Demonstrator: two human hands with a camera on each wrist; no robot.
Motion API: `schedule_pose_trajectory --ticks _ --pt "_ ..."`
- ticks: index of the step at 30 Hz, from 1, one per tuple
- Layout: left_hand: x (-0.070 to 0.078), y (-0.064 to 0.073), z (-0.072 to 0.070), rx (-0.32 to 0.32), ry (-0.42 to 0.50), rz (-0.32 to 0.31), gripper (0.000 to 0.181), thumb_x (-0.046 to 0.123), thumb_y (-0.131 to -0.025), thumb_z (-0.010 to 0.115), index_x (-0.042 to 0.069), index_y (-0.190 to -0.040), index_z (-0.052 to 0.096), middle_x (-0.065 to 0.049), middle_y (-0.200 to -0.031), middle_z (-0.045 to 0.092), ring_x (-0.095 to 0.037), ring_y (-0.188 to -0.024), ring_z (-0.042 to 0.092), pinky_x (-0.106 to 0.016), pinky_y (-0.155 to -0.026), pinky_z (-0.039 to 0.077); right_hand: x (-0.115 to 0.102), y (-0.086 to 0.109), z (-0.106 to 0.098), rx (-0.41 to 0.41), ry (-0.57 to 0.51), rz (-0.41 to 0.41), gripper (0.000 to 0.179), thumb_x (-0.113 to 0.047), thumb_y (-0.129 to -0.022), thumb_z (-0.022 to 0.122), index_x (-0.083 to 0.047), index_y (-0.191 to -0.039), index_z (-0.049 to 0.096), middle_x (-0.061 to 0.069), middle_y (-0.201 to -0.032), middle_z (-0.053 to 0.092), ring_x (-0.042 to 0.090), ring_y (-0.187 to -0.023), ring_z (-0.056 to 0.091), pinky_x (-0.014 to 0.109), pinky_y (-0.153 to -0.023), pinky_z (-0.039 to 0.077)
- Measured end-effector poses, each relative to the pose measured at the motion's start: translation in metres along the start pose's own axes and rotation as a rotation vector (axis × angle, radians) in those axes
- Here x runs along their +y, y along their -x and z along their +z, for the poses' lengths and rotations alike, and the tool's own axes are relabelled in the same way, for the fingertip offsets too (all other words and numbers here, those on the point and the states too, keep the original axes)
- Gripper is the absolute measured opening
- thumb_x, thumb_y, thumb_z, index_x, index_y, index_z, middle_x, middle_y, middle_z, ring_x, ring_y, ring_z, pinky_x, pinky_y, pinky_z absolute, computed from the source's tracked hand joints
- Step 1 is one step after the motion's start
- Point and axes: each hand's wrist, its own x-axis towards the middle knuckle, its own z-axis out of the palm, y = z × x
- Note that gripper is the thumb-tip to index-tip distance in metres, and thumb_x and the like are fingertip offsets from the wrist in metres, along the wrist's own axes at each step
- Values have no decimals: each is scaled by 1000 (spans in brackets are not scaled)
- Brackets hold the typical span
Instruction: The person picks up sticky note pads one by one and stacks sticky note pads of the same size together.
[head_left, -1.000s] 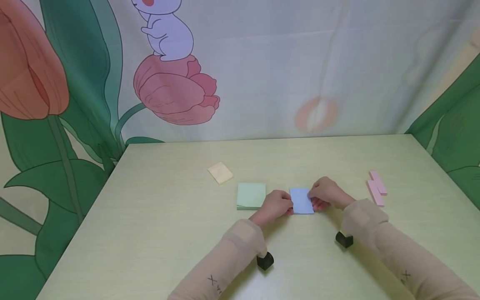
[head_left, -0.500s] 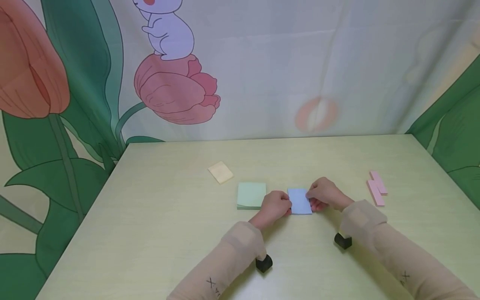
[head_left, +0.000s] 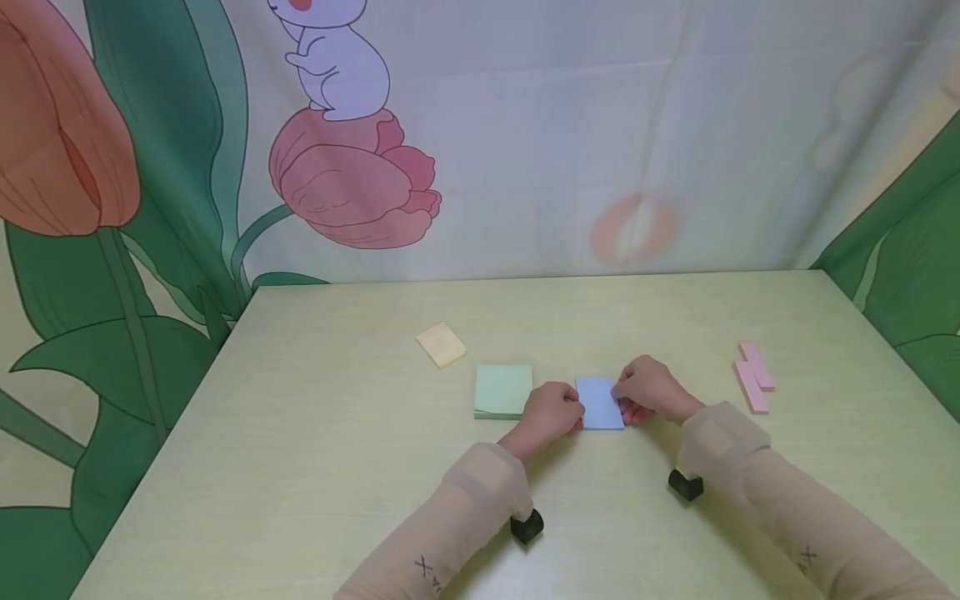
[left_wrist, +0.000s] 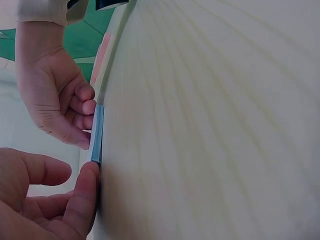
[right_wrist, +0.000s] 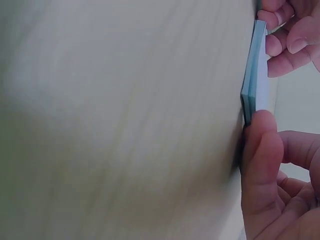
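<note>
A blue sticky note pad lies on the table between my two hands. In the right wrist view its side shows a lengthwise seam, like two layers stacked. My left hand holds the pad's left edge with curled fingers. On the opposite edge, my right hand holds it by the side, its fingers bent. From the left wrist, the pad looks thin and seen edge-on, with fingertips at both ends. Just left of my left hand sits a thicker green sticky note pad.
A small pale yellow pad lies turned at an angle, farther back on the left. Two narrow pink strips lie side by side at the right. Behind the table hangs a printed curtain.
Both hands and the blue sticky note pad have shifted slightly left over the first half second. Since then they have stayed almost still.
</note>
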Motion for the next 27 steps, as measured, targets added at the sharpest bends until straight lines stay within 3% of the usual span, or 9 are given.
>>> schedule_pose_trajectory --ticks 14,18,23,25,27 --pt "0 2 -1 -21 -13 27 15 5 -81 50 -1 -91 60 -1 -60 57 -8 -53 46 -16 -50 35 -1 2 3 22 24 5 10 -5 -82 52 4 -78 56 7 -54 56 11 -43 55 23 -44 47" --pt "1 3 -2 -27 -58 60 9 5 -80 50 2 -76 57 0 -57 53 -8 -50 43 -16 -47 32 0 0 2 27 21 7 11 -5 -83 53 4 -78 56 7 -55 56 11 -44 55 23 -44 47" --pt "4 7 -6 -37 -163 117 23 5 -79 50 9 -59 41 3 -51 40 -9 -45 34 -18 -44 25 -1 0 2 29 22 12 11 -6 -83 52 3 -78 56 7 -56 56 12 -44 55 23 -45 47" --pt "5 10 -8 -43 -185 126 16 6 -80 50 6 -64 48 3 -52 38 -9 -45 33 -18 -45 25 -1 0 2 30 24 16 11 -7 -83 52 3 -78 56 7 -56 56 12 -44 55 23 -45 47" --pt "6 12 -9 -52 -191 126 11 7 -81 50 1 -78 58 2 -55 42 -9 -46 34 -18 -46 26 -1 0 2 29 27 18 12 -7 -83 52 3 -79 56 7 -56 56 12 -44 55 23 -45 47"
